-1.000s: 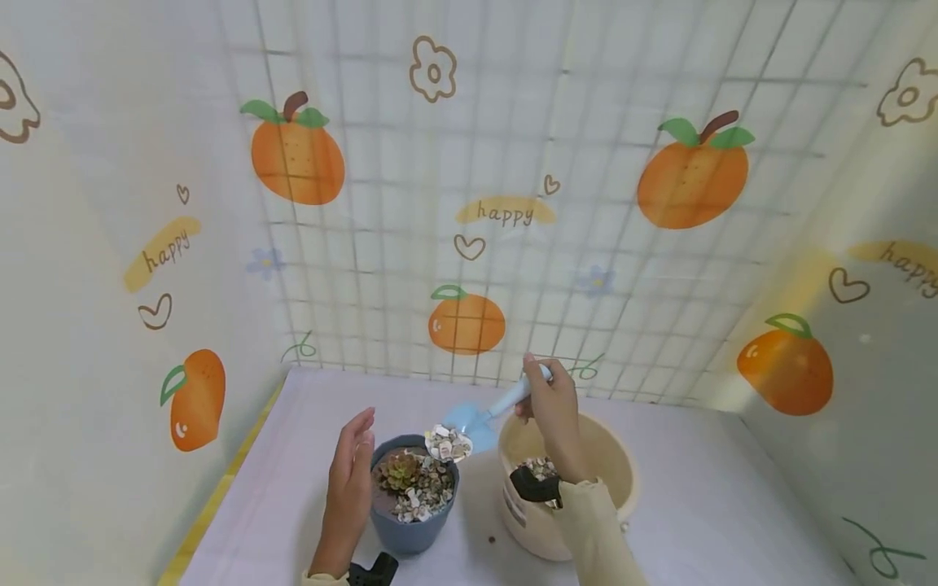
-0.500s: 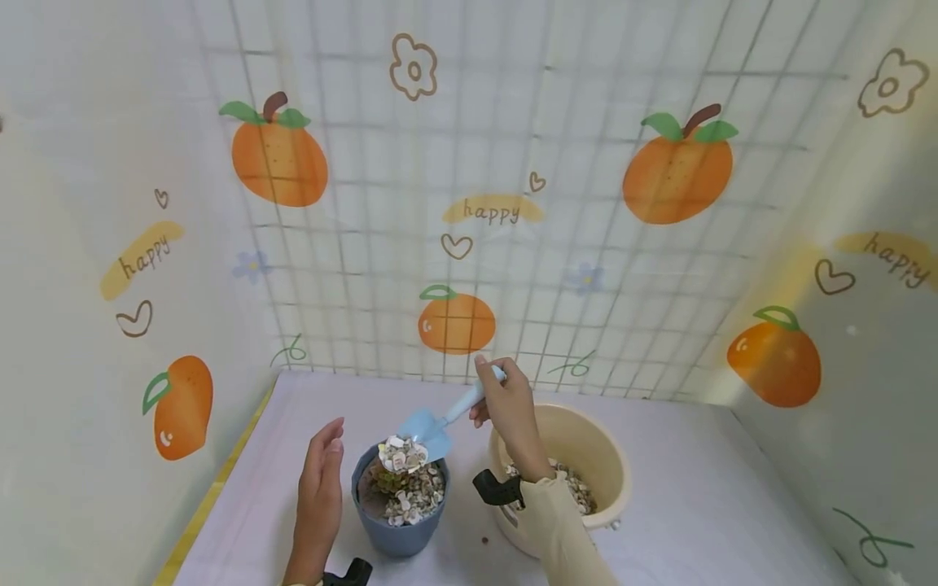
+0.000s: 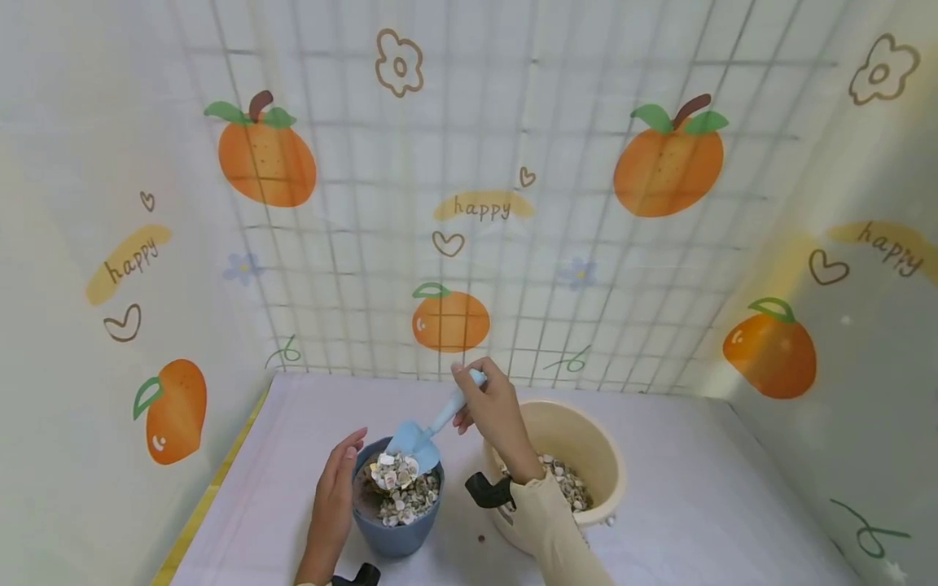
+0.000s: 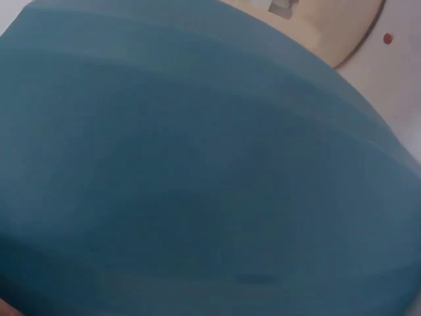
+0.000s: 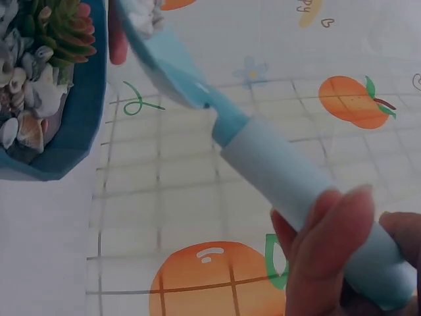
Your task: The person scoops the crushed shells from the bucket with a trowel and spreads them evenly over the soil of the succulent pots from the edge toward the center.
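My right hand grips the handle of a light-blue toy shovel, whose blade carries a heap of small shells. The blade is over a blue-grey plant pot, tilted toward it. Inside the pot lie more shells, and a green and red succulent shows in the right wrist view. My left hand is at the pot's left side with straight fingers; whether it touches cannot be told. The pot wall fills most of the left wrist view.
A cream bucket with shells in it stands right of the pot, partly behind my right forearm. A small brown bit lies on the white table between them. Patterned sheeting and a wire grid rise behind.
The loaded shovel has moved left from the pot's right edge to over the pot, then dipped lower. My left hand has shifted closer to the pot. The head view has turned slightly.
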`<state>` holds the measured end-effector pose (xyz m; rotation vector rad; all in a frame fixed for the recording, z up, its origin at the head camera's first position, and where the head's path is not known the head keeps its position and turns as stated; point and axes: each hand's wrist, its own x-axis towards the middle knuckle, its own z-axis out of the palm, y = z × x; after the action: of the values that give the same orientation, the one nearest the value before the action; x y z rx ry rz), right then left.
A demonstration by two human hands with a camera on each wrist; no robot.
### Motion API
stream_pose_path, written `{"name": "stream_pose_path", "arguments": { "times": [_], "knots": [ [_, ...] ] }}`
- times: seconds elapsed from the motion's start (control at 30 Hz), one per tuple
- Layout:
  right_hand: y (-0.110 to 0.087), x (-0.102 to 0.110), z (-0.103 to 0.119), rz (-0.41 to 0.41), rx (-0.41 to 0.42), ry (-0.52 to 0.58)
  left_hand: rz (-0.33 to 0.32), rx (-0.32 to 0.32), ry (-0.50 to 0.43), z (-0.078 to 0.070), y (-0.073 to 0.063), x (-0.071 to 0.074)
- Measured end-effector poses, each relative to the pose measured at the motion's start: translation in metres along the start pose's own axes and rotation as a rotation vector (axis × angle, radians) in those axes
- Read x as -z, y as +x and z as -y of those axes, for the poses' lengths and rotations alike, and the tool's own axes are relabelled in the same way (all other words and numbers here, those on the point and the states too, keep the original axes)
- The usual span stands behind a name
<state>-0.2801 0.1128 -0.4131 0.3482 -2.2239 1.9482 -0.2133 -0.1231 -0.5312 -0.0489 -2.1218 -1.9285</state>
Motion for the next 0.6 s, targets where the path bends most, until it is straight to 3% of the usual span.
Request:
{"name": "stream_pose_path", "arguments": {
  "times": [0.3, 0.6],
  "knots": [
    [-0.002, -0.002, 0.001, 0.027, 0.01, -0.043, 0.047, 0.011, -0.047, 0.015, 0.002, -0.001],
    [-0.004, -0.002, 0.0, 0.081, 0.039, -0.051, 0.022, -0.022, -0.048, 0.019, 0.0, -0.004]
  ]
}}
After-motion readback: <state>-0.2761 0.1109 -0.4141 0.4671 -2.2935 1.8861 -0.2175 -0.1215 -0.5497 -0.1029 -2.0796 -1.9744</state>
